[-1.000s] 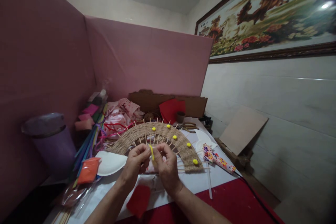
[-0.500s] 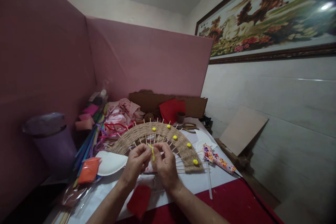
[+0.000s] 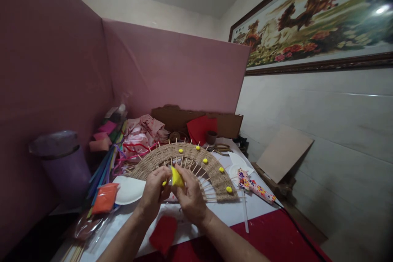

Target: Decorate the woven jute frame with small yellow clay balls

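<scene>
My left hand (image 3: 155, 194) and my right hand (image 3: 190, 198) meet over the table, fingers pinched together. Between them is a yellow lump of clay (image 3: 176, 178); my right fingers grip the larger piece, and my left fingertips pinch a tiny yellow bit (image 3: 164, 183) beside it. Just behind the hands lies a half-round woven straw mat (image 3: 187, 157) on wooden skewers, with several small yellow clay dots (image 3: 228, 189) along its arc.
A white paper plate (image 3: 127, 190) and an orange packet (image 3: 104, 198) lie at left, and a red piece (image 3: 162, 233) under my wrists. A patterned stick (image 3: 254, 186) lies at right. A purple bin (image 3: 66, 168), coloured sticks, cloth and a cardboard box (image 3: 196, 120) crowd the back.
The yellow clay was a thin strip held edge-on between both hands; now its broad face shows as a wider lump, and my hands have shifted slightly left and up.
</scene>
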Demonstrator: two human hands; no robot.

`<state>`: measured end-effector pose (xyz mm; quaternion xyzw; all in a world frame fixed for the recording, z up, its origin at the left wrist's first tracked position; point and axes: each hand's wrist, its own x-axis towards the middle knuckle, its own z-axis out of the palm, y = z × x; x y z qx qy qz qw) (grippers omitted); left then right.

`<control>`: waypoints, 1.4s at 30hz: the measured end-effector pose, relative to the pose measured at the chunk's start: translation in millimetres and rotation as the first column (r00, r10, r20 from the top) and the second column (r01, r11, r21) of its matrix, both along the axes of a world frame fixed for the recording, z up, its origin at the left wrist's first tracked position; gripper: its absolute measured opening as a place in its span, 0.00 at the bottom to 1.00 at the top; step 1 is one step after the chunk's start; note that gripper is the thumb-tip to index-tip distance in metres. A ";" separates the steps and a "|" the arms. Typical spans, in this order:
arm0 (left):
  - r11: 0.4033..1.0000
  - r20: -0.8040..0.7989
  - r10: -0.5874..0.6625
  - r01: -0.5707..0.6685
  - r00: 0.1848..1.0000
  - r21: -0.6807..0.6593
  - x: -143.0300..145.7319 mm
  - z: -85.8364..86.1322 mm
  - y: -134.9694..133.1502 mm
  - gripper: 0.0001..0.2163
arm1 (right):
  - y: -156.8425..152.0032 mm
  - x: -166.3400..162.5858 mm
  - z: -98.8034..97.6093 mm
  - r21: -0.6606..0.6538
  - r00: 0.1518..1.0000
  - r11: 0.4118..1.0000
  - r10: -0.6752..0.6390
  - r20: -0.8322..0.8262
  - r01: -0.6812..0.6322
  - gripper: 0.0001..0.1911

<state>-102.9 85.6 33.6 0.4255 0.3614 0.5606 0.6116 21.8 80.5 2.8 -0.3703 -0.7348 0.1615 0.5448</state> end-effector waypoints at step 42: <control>0.998 0.024 -0.057 0.056 0.998 0.033 -0.3 -0.5 -0.7 0.10 | 0.0 -1.2 -0.7 -0.126 0.986 0.988 0.068 -0.153 -0.088 0.23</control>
